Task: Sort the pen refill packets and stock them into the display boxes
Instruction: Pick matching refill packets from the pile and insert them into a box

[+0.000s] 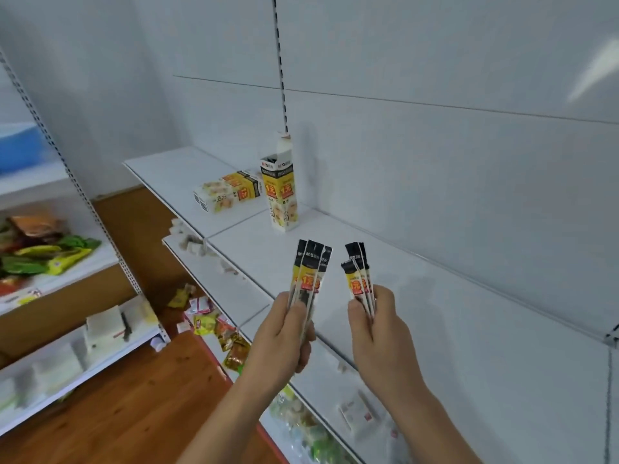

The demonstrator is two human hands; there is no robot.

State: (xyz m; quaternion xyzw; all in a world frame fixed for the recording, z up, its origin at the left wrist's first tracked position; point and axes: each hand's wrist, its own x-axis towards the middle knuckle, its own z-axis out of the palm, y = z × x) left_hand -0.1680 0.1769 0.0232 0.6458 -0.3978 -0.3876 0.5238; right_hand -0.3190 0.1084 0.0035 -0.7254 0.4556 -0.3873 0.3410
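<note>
Item: refill pkts, two fanned bunches, one per hand, mid-sort over shelf (418, 296).
Left hand (284, 336) curls round lower ends of left bunch (310, 272); right hand (378, 336) pinches right bunch (358, 276), tops splayed. Upright display box (280, 192), flap open, stands beyond the left hand's fingertips; second box (227, 190) lies flat further out to its left. Risks: thin slick pkts slide from the fan if grip loosens, drop to lower shelves; narrow box mouth snags splayed tops; tall box likely tips if pushed; similar print means bunches could get mixed.
</note>
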